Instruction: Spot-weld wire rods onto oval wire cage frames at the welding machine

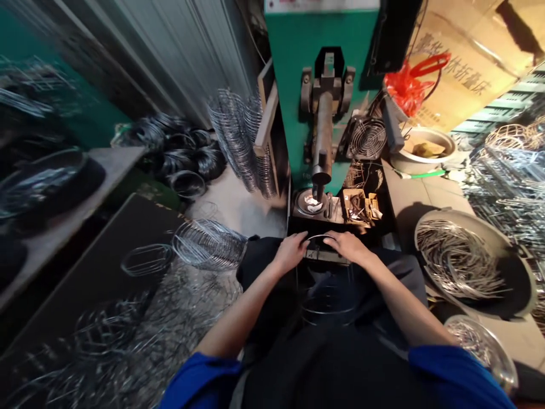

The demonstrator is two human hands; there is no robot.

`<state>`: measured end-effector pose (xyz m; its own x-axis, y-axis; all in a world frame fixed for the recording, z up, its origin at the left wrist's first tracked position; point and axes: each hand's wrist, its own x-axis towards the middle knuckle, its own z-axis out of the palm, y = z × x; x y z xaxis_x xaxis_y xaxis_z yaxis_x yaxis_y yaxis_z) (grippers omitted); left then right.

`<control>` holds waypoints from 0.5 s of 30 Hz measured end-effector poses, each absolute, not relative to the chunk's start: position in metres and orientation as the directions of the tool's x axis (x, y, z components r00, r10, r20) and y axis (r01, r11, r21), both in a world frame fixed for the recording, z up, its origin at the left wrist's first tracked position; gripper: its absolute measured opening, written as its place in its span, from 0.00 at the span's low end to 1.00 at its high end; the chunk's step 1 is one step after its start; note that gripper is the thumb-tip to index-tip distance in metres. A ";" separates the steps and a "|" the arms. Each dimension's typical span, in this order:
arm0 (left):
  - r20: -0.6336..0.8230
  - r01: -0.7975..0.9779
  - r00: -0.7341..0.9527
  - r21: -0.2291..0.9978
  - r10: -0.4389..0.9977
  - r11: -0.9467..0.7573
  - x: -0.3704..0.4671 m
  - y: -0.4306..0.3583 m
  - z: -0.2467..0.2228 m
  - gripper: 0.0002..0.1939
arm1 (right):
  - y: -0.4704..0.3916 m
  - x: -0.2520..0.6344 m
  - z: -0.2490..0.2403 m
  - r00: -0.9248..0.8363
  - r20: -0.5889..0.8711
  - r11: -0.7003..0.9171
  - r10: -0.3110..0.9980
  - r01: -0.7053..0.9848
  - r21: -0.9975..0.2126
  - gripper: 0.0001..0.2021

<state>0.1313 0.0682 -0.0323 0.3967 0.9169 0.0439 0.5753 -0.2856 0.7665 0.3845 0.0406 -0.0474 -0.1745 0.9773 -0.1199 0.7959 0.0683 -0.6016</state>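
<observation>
My left hand (290, 250) and my right hand (348, 245) both grip the top ring of a thin wire cage frame (326, 287) that stands on my lap. The ring's upper arc shows between the two hands, just in front of a green machine (317, 40) with a dark vertical press head (322, 142). Below the head sits a round fixture (313, 203) with white scraps on it. The cage's lower rings hang between my knees, faint against dark trousers.
A large pan of short bent wires (462, 258) is at my right, a smaller metal bowl (483, 346) nearer. Finished wire cages (208, 243) and wire rings (240, 136) lie left. A small fan (367, 138) and a tray of small parts (360, 207) sit beside the machine.
</observation>
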 end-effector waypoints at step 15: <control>0.304 0.534 0.417 0.680 0.857 -0.502 0.153 0.097 -0.023 0.13 | 0.042 0.383 -0.015 0.063 0.042 -0.040 0.997 0.914 -0.403 0.20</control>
